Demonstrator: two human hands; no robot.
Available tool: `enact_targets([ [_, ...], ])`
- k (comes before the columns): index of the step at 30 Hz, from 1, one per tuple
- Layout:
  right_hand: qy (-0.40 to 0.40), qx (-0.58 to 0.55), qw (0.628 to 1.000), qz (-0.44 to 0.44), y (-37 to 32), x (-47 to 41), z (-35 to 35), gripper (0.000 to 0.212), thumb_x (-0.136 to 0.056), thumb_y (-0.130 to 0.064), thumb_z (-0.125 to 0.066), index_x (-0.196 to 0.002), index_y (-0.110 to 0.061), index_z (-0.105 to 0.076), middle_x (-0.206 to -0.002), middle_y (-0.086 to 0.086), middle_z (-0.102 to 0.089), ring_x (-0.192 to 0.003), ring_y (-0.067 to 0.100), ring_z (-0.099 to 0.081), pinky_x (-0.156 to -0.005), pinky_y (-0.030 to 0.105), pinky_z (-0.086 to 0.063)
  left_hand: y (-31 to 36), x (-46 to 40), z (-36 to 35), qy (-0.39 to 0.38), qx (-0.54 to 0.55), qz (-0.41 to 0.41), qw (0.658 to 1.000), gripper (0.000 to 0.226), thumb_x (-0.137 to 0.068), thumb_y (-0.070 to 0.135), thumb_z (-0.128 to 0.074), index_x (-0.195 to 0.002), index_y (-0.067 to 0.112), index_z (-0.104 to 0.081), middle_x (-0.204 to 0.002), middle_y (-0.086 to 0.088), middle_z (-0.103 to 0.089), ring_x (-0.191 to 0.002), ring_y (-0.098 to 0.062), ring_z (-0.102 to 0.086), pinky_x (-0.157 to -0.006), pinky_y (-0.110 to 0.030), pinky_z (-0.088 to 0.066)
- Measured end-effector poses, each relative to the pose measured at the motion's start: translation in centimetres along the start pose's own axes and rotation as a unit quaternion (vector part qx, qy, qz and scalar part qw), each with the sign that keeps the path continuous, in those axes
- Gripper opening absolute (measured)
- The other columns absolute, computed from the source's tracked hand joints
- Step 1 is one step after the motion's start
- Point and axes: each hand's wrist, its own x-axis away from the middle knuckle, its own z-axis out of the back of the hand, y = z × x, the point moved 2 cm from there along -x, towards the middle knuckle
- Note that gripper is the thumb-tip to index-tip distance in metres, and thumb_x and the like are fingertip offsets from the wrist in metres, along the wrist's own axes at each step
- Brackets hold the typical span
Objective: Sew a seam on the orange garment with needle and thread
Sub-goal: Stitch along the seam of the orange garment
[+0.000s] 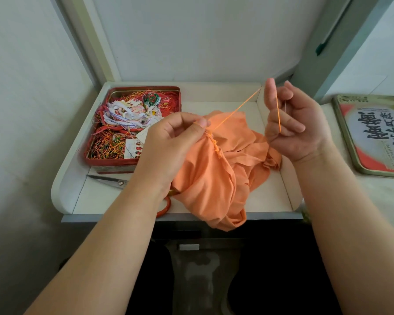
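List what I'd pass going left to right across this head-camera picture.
Tin of tangled threads → left hand pinching the seam → orange garment → right hand pulling the orange thread taut → printed tin lid.

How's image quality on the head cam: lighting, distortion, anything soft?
Head view: soft, even daylight, with only faint shadows under the orange garment and no glare on the red tin; wide-angle bowing bends the tray edges and stretches the forearms; left hand, right hand and orange thread are fairly sharp, but the needle is too thin to make out; below the tray it is dark.
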Motion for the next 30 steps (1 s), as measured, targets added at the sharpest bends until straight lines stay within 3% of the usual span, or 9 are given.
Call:
enact_targets([
  [3, 0.105, 0.057, 0.986, 0.118, -0.4, 0.5, -0.1, 0.036, -0.099, -0.026, -0.038, -0.065, -0.017, -0.047, -0.104, 0.001, -0.073, -0.024, 0.005, -0.029, -0.026, 0.013, -0.017, -0.2, -0.1, 0.2, -0.014, -0.041, 0.013, 0.999, 0.016, -0.089, 0.010, -0.065, -0.078, 0.021, -0.069, -0.076, 0.012, -0.069, -0.078, -0.001, -0.062, -0.078, -0.017, -0.044],
  [6, 0.144, 0.061, 0.976, 0.154, -0.4, 0.5, -0.1, 0.035, -0.102, -0.025, -0.035, -0.068, -0.019, -0.042, -0.107, 0.001, -0.072, -0.025, 0.006, -0.025, -0.027, 0.014, -0.018, -0.2, 0.0, 0.1, -0.022, -0.036, 0.022, 0.999, 0.019, -0.089, 0.010, -0.064, -0.076, 0.024, -0.066, -0.071, 0.017, -0.064, -0.074, 0.002, -0.058, -0.074, -0.015, -0.043],
  [11, 0.157, 0.045, 0.971, 0.173, -0.3, 0.7, -0.2, 0.037, -0.103, -0.023, -0.035, -0.068, -0.018, -0.045, -0.111, 0.003, -0.071, -0.027, 0.006, -0.025, -0.028, 0.014, -0.018, -0.1, 0.2, -0.3, -0.055, -0.048, 0.032, 0.997, 0.017, -0.089, 0.010, -0.062, -0.077, 0.021, -0.063, -0.071, 0.018, -0.061, -0.074, 0.003, -0.056, -0.074, -0.013, -0.041],
  [14, 0.162, 0.035, 0.969, 0.185, -0.6, 1.0, -0.1, 0.038, -0.103, -0.024, -0.035, -0.068, -0.017, -0.047, -0.113, 0.003, -0.070, -0.027, 0.006, -0.024, -0.029, 0.014, -0.017, -0.1, 0.3, -0.3, -0.077, -0.058, 0.044, 0.994, 0.005, -0.079, 0.022, -0.060, -0.076, 0.024, -0.062, -0.071, 0.018, -0.060, -0.073, 0.002, -0.055, -0.075, -0.018, -0.039],
  [21, 0.181, 0.054, 0.961, 0.202, -0.3, 0.8, -0.6, 0.036, -0.104, -0.026, -0.034, -0.071, -0.018, -0.045, -0.115, 0.004, -0.070, -0.028, 0.005, -0.024, -0.030, 0.015, -0.019, -0.3, 0.4, -0.6, -0.082, -0.058, 0.074, 0.992, 0.009, -0.075, 0.027, -0.059, -0.071, 0.029, -0.067, -0.073, 0.008, -0.062, -0.076, -0.008, -0.055, -0.080, -0.028, -0.040],
  [30, 0.198, 0.102, 0.947, 0.231, -0.8, 1.5, -1.2, 0.035, -0.105, -0.028, -0.032, -0.072, -0.020, -0.043, -0.126, 0.003, -0.065, -0.030, 0.004, -0.022, -0.031, 0.015, -0.019, -0.2, 0.4, -0.6, -0.066, -0.065, 0.060, 0.994, 0.015, -0.090, 0.012, -0.063, -0.078, 0.020, -0.069, -0.071, 0.015, -0.066, -0.074, 0.003, -0.059, -0.079, -0.016, -0.043],
])
